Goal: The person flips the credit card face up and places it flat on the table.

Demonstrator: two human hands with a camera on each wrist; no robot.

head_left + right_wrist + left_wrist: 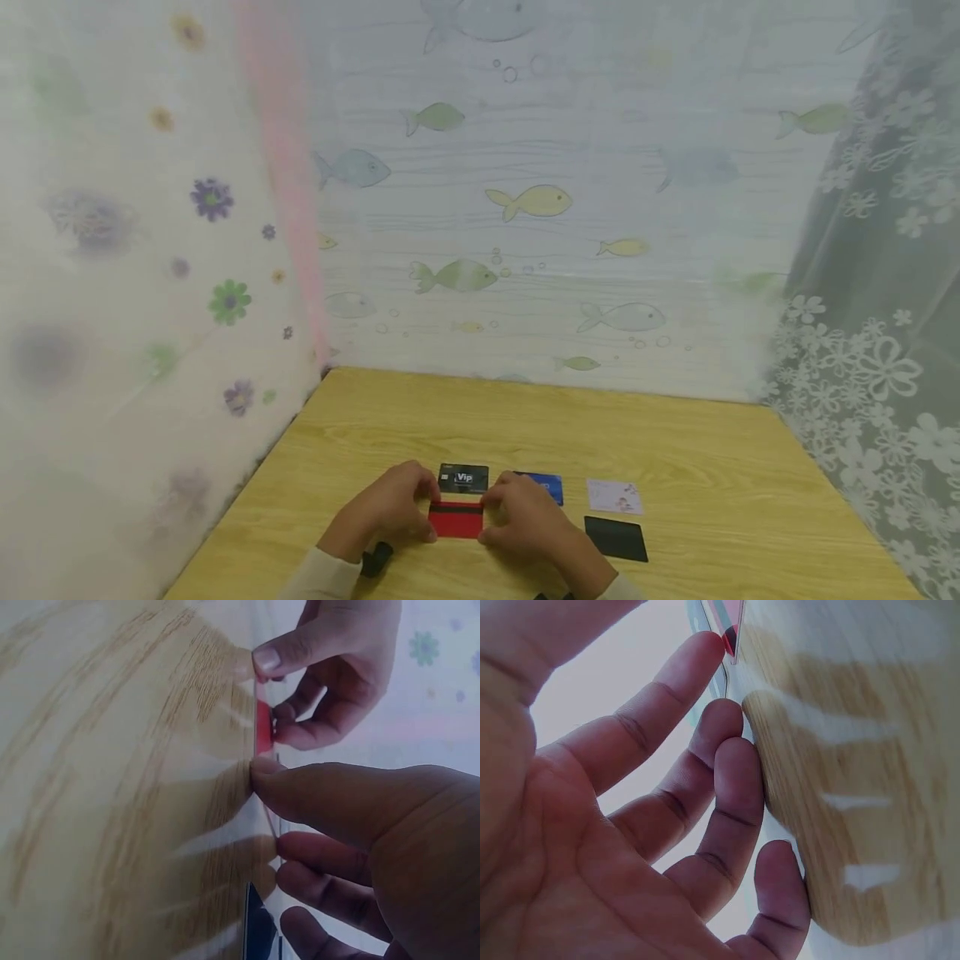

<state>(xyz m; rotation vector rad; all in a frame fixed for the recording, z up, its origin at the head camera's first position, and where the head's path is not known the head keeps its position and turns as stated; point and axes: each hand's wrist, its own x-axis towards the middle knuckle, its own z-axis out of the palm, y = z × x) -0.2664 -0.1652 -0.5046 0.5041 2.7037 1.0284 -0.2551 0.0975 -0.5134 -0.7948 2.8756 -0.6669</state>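
Note:
A red card with a black stripe [456, 522] lies flat on the table between the two hands. At its left edge is my left hand [396, 504], with thumb and index finger at the corners. My right hand [528, 518] holds the right edge the same way. In the right wrist view, the card [263, 729] shows edge-on, with the right thumb on its near end. The left wrist view shows the left hand's [652, 802] index fingertip at the card's corner; its other fingers curve loosely by the tabletop. Just beyond sits a black Vip card [463, 478].
Behind the right hand lies a blue card [551, 487], partly covered. Farther right are a pale flowered card [614, 497] and a plain black card [616, 539]. A wood-grain table [720, 467] carries everything, with patterned curtains [525, 275] along its back and sides.

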